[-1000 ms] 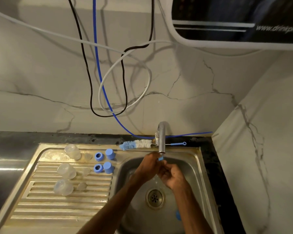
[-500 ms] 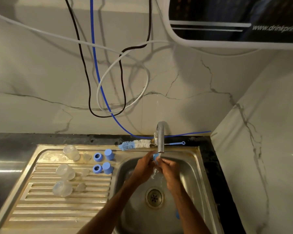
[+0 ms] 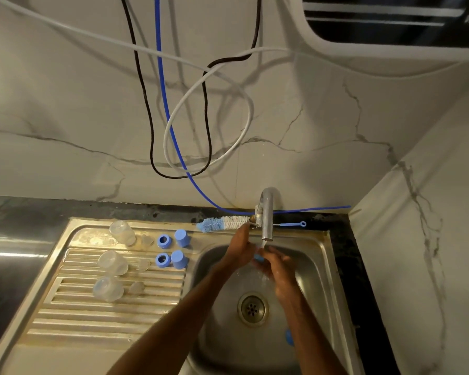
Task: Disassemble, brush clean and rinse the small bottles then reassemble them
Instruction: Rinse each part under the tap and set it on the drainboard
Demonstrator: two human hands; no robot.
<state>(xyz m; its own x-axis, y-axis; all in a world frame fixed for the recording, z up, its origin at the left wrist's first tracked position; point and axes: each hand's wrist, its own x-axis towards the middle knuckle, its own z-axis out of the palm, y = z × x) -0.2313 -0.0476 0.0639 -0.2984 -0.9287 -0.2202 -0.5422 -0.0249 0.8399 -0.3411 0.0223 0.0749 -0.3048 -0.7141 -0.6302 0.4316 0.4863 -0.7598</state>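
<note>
My left hand (image 3: 240,250) and my right hand (image 3: 278,266) meet under the tap (image 3: 267,212), where water runs. Between them they hold a small blue bottle part (image 3: 258,257), mostly hidden by the fingers. On the draining board (image 3: 92,326) lie three clear small bottles (image 3: 111,262), three clear teats (image 3: 142,263), two blue rings (image 3: 163,259) and two blue caps (image 3: 179,259). A blue and white bottle brush (image 3: 222,223) lies on the sink's back rim behind the tap.
The sink basin (image 3: 217,342) has a drain (image 3: 252,308) in the middle and another blue piece (image 3: 289,337) low at its right side, partly behind my right forearm. Cables and a blue hose (image 3: 171,123) hang on the marble wall. A dark countertop (image 3: 16,220) lies to the left.
Both hands stay under the tap with the blue part; they have turned it between the fingers, and water now runs over them. The view has shifted slightly.
</note>
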